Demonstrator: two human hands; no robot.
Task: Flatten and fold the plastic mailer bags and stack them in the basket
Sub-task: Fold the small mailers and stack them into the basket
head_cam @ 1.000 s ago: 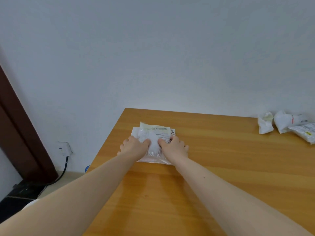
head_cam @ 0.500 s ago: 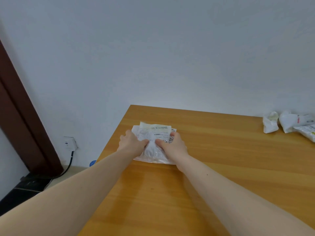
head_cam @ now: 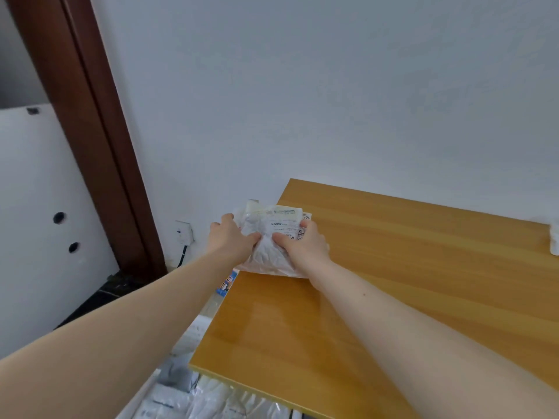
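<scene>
Mailer bag (head_cam: 273,237), one folded white bundle with a printed label, is gripped over the left edge of the wooden table (head_cam: 393,267) by two hands, the left hand (head_cam: 231,241) and the right hand (head_cam: 304,247), whose fingers are curled round its sides. A second white bag (head_cam: 554,240) is cut off at the frame's right edge on the table's far side, while a heap of bags (head_cam: 211,400) below the table's near left corner is blurred and cannot be counted. Left of the table, a white wall (head_cam: 302,86), one wall socket (head_cam: 184,234) and a dark brown door frame (head_cam: 99,131) are seen
</scene>
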